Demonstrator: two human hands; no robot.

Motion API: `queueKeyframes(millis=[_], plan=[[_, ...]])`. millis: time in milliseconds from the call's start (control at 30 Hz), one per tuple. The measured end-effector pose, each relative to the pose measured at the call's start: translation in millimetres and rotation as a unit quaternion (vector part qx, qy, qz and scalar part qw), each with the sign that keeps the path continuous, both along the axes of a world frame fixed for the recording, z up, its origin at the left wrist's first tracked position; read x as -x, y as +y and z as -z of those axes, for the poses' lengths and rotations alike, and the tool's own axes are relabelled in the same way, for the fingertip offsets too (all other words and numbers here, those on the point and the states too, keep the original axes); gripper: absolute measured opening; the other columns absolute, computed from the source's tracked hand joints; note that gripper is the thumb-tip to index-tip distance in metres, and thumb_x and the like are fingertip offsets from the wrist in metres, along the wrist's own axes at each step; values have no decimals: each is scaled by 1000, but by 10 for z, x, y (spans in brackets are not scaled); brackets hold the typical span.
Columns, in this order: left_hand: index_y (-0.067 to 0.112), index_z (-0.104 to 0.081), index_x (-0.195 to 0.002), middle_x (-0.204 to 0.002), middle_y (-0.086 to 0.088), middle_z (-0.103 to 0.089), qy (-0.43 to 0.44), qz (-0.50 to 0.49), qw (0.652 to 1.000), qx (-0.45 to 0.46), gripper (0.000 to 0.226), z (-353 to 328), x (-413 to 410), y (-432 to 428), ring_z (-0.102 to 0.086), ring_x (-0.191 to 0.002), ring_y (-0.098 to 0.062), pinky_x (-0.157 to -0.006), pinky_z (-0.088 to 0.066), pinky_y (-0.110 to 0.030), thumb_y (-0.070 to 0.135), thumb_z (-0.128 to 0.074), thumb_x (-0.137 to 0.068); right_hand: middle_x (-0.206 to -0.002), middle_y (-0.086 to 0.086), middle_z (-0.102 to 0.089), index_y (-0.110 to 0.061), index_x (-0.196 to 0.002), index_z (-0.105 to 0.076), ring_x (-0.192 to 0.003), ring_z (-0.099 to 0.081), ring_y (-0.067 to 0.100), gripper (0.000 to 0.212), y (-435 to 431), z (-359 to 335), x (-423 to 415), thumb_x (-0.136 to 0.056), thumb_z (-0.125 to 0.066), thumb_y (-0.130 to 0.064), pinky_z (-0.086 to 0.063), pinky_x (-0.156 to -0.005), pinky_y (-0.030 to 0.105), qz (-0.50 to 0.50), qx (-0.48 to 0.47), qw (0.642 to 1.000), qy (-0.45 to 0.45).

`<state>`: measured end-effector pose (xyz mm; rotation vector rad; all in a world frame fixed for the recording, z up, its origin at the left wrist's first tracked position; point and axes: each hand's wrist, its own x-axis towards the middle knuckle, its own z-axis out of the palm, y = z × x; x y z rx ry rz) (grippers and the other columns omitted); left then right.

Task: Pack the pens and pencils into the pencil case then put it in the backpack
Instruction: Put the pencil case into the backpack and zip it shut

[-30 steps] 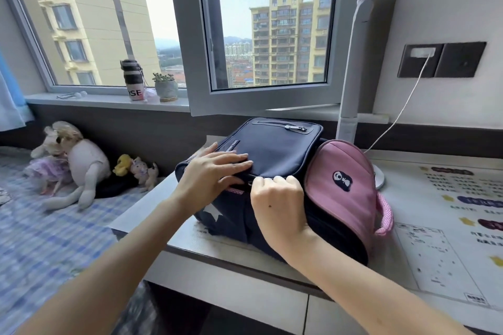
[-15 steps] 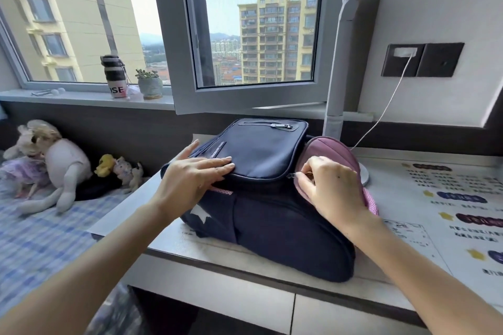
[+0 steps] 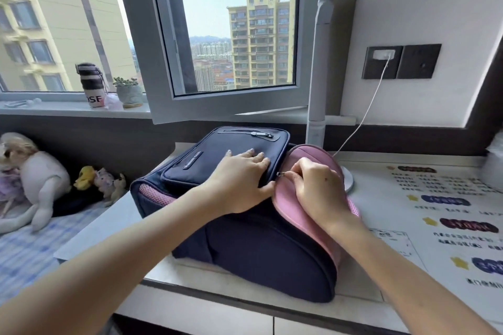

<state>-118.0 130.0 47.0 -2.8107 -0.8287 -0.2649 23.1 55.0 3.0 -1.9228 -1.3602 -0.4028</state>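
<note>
The navy backpack is pressed flat-fingered by the left hand — its zipper pull is pinched by the right hand.

hands pinch zipper pull on backpack.

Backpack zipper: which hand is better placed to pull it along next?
Right. The right hand pinches the zipper pull, while the left hand lies flat on the backpack, probably steadying it.
</note>
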Motion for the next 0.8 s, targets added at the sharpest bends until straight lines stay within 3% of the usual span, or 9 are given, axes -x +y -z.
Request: queueKeyframes(millis=[133,200,333,433,600,700,800], plan=[[13,-49,-128,-138,-4,-48,61,34,998,1,89,-107,40,53,-37,-130,-23,-101,-39,-43,61,-6,-66,-97,16,-69,-7,-94,-62,-94,-61,36,22,380,-74,-330,-91,-56,-27,-42,-71,35,53,20,998,29],[14,-52,-124,-134,-4,-52,65,45,997,0,92,-101,61,73,-42,-126,-26,-97,-42,-42,58,-2,-61,-99,16,-68,-9,-96,-62,-95,-61,36,21,580,-105,-516,-91,-56,-29,-43,-73,35,64,31,997,32],[16,-50,-127,-139,-2,-48,89,51,994,-24,88,-89,43,65,-39,-130,-27,-97,-41,-44,53,-1,-63,-103,6,-68,-19,-95,-66,-98,-62,30,22,996,-180,-837,-87,-59,-38,-39,-71,30,65,71,995,-33],[15,-41,-136,-148,2,-36,125,51,991,-13,75,-81,41,22,-25,-138,-26,-104,-34,-48,45,-10,-74,-105,1,-68,-27,-94,-69,-101,-61,25,21,1267,-289,-960,-83,-60,-43,-39,-74,28,26,110,993,-46],[15,-36,-139,-151,4,-31,168,30,985,-23,66,-51,-8,54,-19,-141,-26,-108,-28,-51,42,-17,-82,-109,-2,-67,-34,-97,-69,-106,-59,22,22,1770,-451,-837,-81,-60,-46,-39,-79,28,-28,161,983,-84],[26,-35,-140,-150,15,-28,131,54,990,24,68,-56,26,137,-14,-143,-17,-112,-24,-47,54,-19,-81,-108,-2,-68,-34,-101,-68,-107,-59,22,23,1843,-439,-833,-80,-64,-43,-42,-84,30,-50,176,983,-14],[41,-49,-128,-140,25,-40,-20,93,991,94,68,-56,222,314,-25,-136,2,-113,-25,-27,71,-20,-73,-110,3,-67,-28,-121,-58,-109,-59,25,42,1522,-367,-966,-82,-63,-42,-44,-87,33,-41,128,982,129]])
